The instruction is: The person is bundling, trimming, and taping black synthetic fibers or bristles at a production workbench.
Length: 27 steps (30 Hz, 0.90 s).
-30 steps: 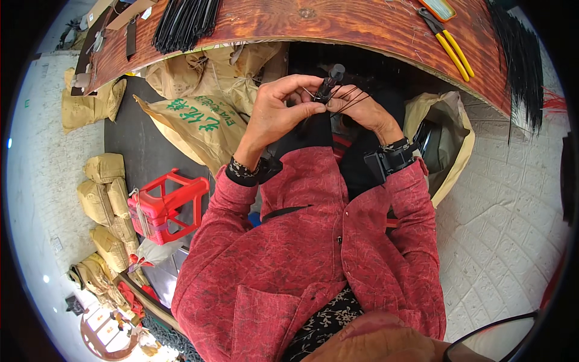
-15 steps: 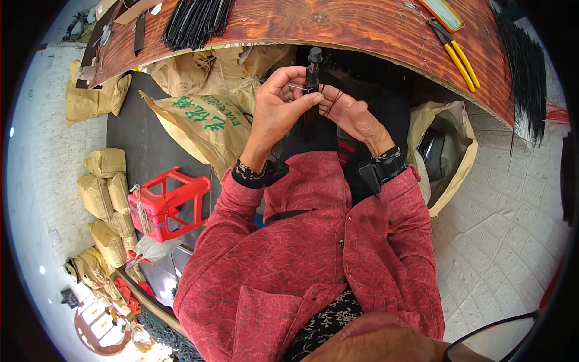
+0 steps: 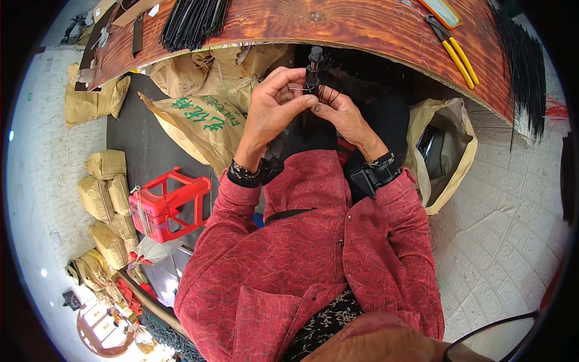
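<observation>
A black rod-like piece (image 3: 314,60) with a ribbed knob at its top stands upright before me, just below the table edge. My left hand (image 3: 274,108) closes on it from the left, thumb pressed across its lower part. A thin silvery pin or wire (image 3: 296,88) lies by the left fingers; its far end is lost against the black piece. From the right, my right hand (image 3: 353,123) pinches several thin dark strands (image 3: 329,92) beside the piece, its thumb tip near the left thumb. The piece's lower end is hidden by hands and dark clothing.
The wooden table (image 3: 338,27) curves above my hands, bearing black strips (image 3: 196,24), yellow-handled pliers (image 3: 456,55) and an orange-rimmed tray (image 3: 443,13). Black strands (image 3: 526,78) hang off its right end. An open paper sack (image 3: 455,163) stands right, a red plastic stool (image 3: 169,202) left.
My right hand's fingers have curled in from a more open, palm-up pose to a pinch, its thumb moving left toward the black piece. The left hand has barely moved.
</observation>
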### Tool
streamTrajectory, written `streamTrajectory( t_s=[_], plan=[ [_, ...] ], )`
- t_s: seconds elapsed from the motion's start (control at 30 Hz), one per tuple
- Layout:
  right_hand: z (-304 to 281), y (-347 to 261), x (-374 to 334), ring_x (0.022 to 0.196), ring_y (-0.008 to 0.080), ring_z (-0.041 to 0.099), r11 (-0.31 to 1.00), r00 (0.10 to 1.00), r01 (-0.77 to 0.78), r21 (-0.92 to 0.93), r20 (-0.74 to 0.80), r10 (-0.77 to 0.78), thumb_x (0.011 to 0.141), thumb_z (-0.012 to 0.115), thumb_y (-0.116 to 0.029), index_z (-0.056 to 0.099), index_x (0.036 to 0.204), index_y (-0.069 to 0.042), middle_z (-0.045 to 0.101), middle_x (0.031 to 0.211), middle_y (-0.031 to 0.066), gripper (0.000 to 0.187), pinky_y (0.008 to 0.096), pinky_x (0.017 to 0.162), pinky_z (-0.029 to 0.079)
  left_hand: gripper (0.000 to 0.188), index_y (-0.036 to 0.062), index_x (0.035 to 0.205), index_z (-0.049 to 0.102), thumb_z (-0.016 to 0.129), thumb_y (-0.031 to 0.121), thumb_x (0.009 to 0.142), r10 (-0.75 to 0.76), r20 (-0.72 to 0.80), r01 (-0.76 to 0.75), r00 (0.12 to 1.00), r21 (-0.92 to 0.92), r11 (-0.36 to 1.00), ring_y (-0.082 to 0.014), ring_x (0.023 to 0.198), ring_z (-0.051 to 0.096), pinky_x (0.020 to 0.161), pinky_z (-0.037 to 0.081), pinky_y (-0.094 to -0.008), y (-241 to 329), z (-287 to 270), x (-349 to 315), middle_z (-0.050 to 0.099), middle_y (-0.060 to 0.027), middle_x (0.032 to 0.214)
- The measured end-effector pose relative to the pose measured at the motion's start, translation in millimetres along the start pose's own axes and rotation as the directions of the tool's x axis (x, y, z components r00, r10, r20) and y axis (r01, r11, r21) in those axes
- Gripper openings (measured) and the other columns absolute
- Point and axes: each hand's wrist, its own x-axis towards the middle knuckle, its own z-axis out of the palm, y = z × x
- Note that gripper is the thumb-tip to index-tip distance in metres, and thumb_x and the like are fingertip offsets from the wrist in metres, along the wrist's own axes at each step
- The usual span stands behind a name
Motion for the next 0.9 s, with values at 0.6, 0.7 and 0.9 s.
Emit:
streamTrajectory(
  t_s=[0.6,0.7,0.9],
  plan=[
    [8.5,-2.1,0.0,0.109,0.0079,0.053,0.997,0.999,0.052,-0.056,0.008,-0.052,0.101,0.06,-0.023,0.057,0.131,-0.002,0.061,0.12,-0.0003,0.037,0.0258,0.1,0.041,0.026,-0.0029,0.106,0.069,0.076,-0.007,0.081,0.073,-0.103,-0.062,0.992,0.105,0.993,-0.0053,0.078,0.06,0.068,0.05,-0.0181,-5.0,0.0,-2.5,0.058,-0.0003,0.092],
    [7.7,-2.4,1.2,0.107,0.008,0.054,0.998,0.999,0.049,-0.034,0.011,-0.049,0.101,0.06,-0.026,0.058,0.13,-0.002,0.062,0.118,-0.0007,0.037,0.0255,0.099,0.041,0.023,-0.0035,0.103,0.066,0.073,-0.01,0.082,0.095,-0.133,-0.081,0.987,0.104,0.991,-0.0063,0.076,0.061,0.067,0.05,-0.0191,-1.9,6.8,-4.2,0.059,-0.0016,0.095],
    [0.7,0.4,7.3,0.106,0.0108,0.057,0.999,0.991,0.043,0.022,0.123,-0.045,0.103,0.056,-0.03,0.06,0.125,-0.002,0.065,0.109,0.0011,0.036,0.0281,0.096,0.046,0.036,-0.0014,0.112,0.064,0.076,-0.008,0.079,0.28,-0.016,-0.239,0.96,0.474,0.847,-0.0092,0.077,0.064,0.064,0.051,-0.0196,6.6,-5.2,-1.6,0.062,-0.0052,0.104]
  ],
)
